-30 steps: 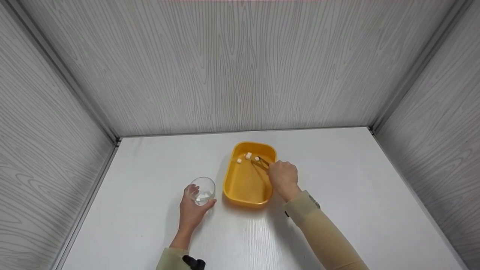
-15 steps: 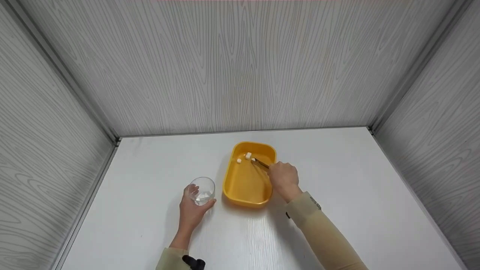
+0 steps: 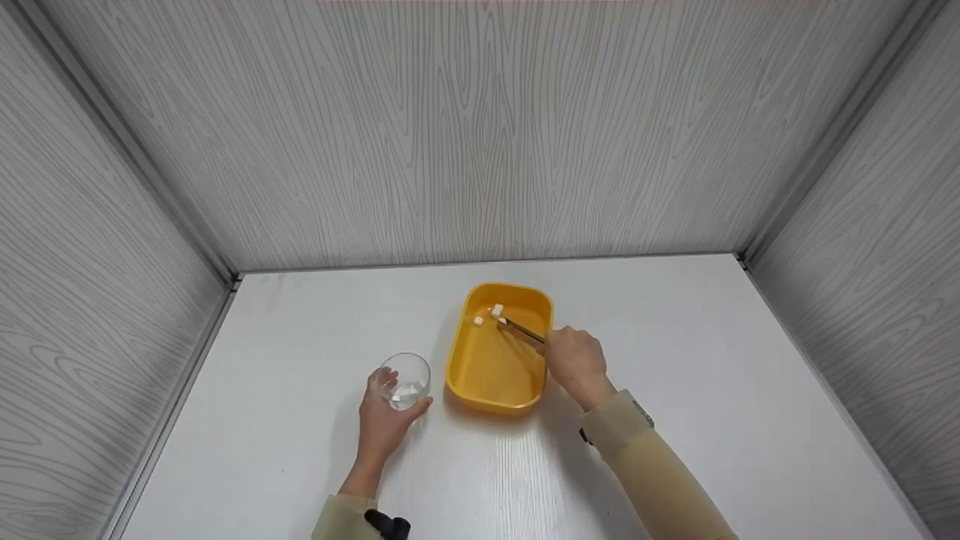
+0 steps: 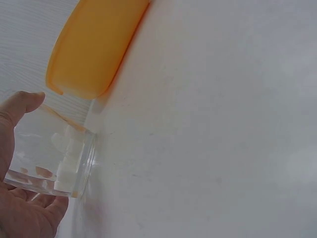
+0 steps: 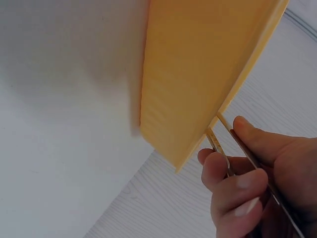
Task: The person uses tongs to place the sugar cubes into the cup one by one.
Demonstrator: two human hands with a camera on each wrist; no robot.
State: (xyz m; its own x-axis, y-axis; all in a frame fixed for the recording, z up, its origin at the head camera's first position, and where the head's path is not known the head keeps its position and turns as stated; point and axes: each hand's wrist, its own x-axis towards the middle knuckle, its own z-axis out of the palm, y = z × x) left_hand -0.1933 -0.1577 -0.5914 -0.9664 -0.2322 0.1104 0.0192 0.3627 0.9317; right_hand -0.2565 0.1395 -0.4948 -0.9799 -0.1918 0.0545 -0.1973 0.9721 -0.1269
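Observation:
My left hand [image 3: 384,424] holds a clear drinking glass [image 3: 409,375] upright on the table, thumb on one side and fingers on the other. White cubes [image 4: 69,158] lie in the bottom of that glass. At the tray's right rim, my right hand [image 3: 576,365] grips thin metal tongs [image 3: 525,333] that reach into the yellow tray [image 3: 495,375]. Their tips close on a small white cube [image 3: 502,321]. Close by in the tray lie a larger white piece [image 3: 497,310] and another cube [image 3: 478,321]. From the right wrist, the tray wall hides the tips.
The tray stands right of the glass on a white table [image 3: 285,390]. Its raised rim runs between the right hand and the cubes. Grey wood-grain panels [image 3: 480,135] enclose the table at the back and both sides.
The tongs' spread tips have come together on a cube and shifted it left. The right hand has since moved slightly right and toward the body. The left hand and glass stay put.

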